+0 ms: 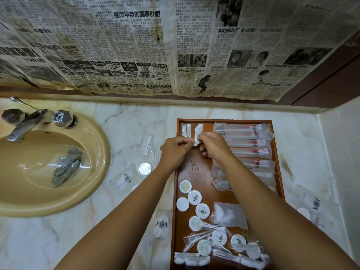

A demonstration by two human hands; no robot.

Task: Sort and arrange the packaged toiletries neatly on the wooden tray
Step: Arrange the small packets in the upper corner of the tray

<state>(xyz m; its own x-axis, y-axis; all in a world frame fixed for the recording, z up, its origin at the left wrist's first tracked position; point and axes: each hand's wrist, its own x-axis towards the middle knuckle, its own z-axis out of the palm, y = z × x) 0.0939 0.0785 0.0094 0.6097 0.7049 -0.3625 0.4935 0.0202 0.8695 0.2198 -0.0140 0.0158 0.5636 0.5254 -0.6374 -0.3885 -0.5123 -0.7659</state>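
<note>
The wooden tray [194,168] lies on the marble counter, right of the sink. Both my hands are over its far left part, pinching one small white packet [197,134] between them: my left hand [174,151] at its lower end, my right hand [213,147] at its side. A cotton-swab packet [186,130] lies in the tray's far left corner. Long clear toothbrush packets [245,142] are stacked along the right side. Round white soap packets [194,197] and a frosted pouch [229,215] fill the near half.
A beige sink [93,184] with a metal tap [29,121] lies at the left. Loose packets lie on the counter: a clear swab packet [149,147], a round foil one [145,168], a flat sachet [124,180], a round one [161,225], and more right of the tray [313,205].
</note>
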